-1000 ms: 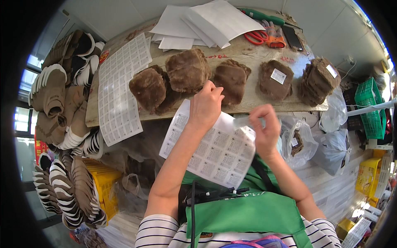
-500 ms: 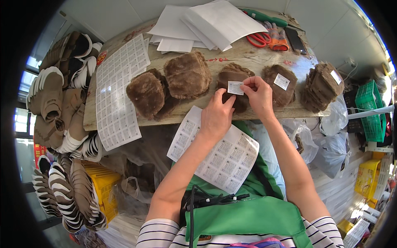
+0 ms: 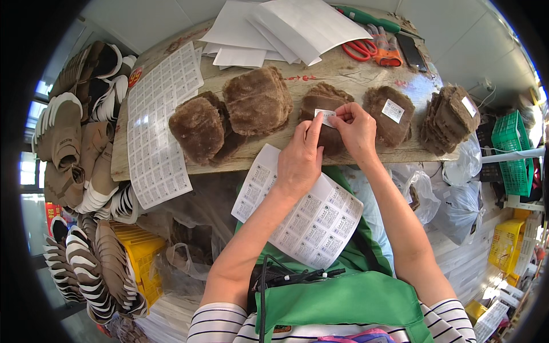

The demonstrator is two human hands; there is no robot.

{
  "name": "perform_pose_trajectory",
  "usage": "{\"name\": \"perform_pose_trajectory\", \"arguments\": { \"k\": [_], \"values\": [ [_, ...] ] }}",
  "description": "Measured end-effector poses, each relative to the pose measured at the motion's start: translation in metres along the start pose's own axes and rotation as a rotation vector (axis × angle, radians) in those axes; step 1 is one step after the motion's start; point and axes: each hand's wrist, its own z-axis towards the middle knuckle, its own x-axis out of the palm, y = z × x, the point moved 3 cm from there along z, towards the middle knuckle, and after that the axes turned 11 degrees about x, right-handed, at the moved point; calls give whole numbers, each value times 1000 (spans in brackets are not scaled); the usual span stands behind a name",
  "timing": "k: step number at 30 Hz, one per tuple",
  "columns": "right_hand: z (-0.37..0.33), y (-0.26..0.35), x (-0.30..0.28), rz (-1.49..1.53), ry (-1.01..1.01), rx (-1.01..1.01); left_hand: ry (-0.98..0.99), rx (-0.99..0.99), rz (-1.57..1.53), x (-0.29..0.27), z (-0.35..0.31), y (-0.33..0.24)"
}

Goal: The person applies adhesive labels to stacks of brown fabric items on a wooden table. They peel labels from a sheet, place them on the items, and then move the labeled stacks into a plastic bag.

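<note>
Sm. wht rect. label [image 3: 325,116] w/ dk print

Footwear workshop: worn wooden bench [image 3: 349,80], stacked brown shoe pieces [image 3: 64,131], green hand tool [image 3: 377,22], yellow crate [image 3: 140,251].

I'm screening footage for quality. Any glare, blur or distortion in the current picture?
Head view: the table has bowed edges, and the picture's corners are black; head view: the window at far left is washed out; head view: left hand and right hand look fairly sharp, but print on the label is illegible.
</note>
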Motion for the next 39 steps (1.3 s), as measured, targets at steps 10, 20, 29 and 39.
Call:
{"name": "perform_pose_trajectory", "arguments": {
  "k": [10, 20, 29, 39],
  "values": [
    [-1, 20, -7, -344, 8, -102, 145, -1, 185, 10, 2, 1],
    [8, 25, -21, -361, -75, -153, 71, 19, 136, 7, -3, 1],
    [10, 29, -19, -374, 5, -77, 93, 14, 147, 9, -5, 0],
    [10, 9, -6, 189, 243, -12, 22, 29, 130, 5, -8, -3]
  ]
}}
